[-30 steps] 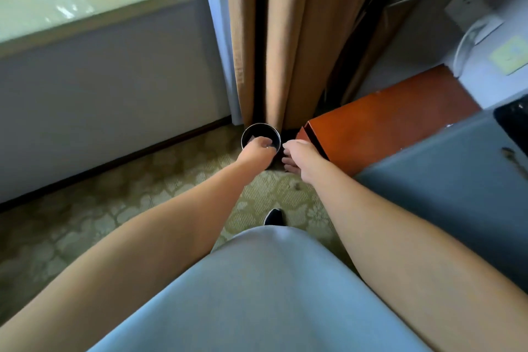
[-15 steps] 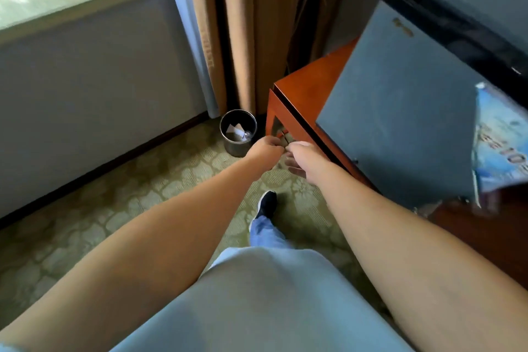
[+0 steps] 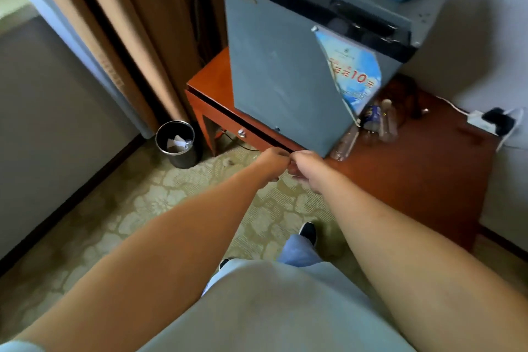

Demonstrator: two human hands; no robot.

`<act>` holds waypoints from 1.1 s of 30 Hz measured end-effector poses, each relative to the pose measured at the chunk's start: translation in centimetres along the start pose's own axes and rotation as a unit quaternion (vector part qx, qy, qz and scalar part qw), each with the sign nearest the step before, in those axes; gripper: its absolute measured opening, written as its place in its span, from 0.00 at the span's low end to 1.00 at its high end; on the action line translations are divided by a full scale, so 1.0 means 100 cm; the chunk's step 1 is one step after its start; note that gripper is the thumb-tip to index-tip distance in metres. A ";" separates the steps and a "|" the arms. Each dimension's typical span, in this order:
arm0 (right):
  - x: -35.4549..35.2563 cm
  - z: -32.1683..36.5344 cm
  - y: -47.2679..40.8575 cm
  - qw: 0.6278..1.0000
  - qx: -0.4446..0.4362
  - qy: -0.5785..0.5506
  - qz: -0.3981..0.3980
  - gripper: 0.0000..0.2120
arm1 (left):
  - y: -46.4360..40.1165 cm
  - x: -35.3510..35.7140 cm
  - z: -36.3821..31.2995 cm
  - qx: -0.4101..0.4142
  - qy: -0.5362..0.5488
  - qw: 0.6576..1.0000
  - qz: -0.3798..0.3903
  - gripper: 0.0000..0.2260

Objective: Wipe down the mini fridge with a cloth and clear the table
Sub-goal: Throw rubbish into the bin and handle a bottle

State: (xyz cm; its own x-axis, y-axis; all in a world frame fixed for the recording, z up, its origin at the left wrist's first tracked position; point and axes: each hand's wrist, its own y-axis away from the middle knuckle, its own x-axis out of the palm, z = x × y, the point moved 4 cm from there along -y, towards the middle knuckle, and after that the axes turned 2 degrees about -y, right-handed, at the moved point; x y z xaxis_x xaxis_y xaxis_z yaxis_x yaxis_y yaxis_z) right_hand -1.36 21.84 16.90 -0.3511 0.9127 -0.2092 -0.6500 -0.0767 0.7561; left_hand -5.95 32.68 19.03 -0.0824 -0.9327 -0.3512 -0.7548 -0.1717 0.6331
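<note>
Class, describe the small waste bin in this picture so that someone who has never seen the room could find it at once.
Start at the grey mini fridge standing on the reddish wooden table. Look down past the table's left end to the patterned carpet, by the foot of the brown curtain. There stands the waste bin: a small, dark, round can with a shiny rim and crumpled white paper inside, the only container on the floor.
</note>
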 end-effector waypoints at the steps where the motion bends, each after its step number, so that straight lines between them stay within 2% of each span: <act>1: -0.012 -0.002 -0.002 1.000 0.010 -0.010 -0.005 0.12 | -0.005 0.011 -0.007 0.004 -0.006 1.000 0.009 0.14; 5: -0.067 -0.010 -0.013 0.998 0.042 -0.034 -0.022 0.08 | -0.027 0.059 -0.037 0.022 -0.043 0.998 0.044 0.14; 8: -0.113 -0.013 -0.024 0.998 0.031 -0.055 -0.014 0.06 | -0.046 0.097 -0.064 0.036 -0.118 0.986 0.109 0.16; 11: -0.157 -0.013 -0.041 0.997 0.042 -0.057 -0.005 0.10 | -0.065 0.134 -0.093 0.027 -0.152 0.977 0.149 0.16; 15: -0.215 -0.013 -0.073 0.996 0.052 -0.067 0.005 0.11 | -0.094 0.180 -0.129 -0.029 -0.063 0.991 0.114 0.12; 18: -0.252 -0.011 -0.099 0.996 0.055 -0.067 0.005 0.12 | -0.123 0.209 -0.144 -0.049 -0.042 0.995 0.077 0.19; 21: -0.276 -0.010 -0.123 0.996 0.066 -0.060 0.011 0.10 | -0.151 0.224 -0.148 -0.070 -0.082 0.994 0.025 0.28; 25: -0.282 -0.015 -0.149 0.992 0.094 -0.064 0.045 0.14 | -0.178 0.232 -0.141 -0.113 -0.150 0.982 -0.007 0.37; 27: -0.280 -0.018 -0.159 0.990 0.111 -0.064 0.061 0.13 | -0.189 0.233 -0.137 -0.131 -0.167 0.977 -0.021 0.39; 31: -0.274 -0.024 -0.173 0.985 0.136 -0.070 0.086 0.06 | -0.205 0.236 -0.128 -0.165 -0.196 0.966 -0.033 0.39; 33: -0.271 -0.027 -0.183 0.983 0.137 -0.071 0.097 0.09 | -0.210 0.240 -0.123 -0.174 -0.208 0.962 -0.027 0.39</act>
State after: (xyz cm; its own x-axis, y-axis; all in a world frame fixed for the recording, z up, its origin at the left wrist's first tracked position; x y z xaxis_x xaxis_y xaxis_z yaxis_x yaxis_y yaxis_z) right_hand 18.16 -2.55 7.05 -0.3400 0.9400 0.0285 -0.3668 -0.1605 0.9163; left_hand 15.94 9.99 5.79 -0.3564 -0.7243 -0.5902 -0.5080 -0.3799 0.7730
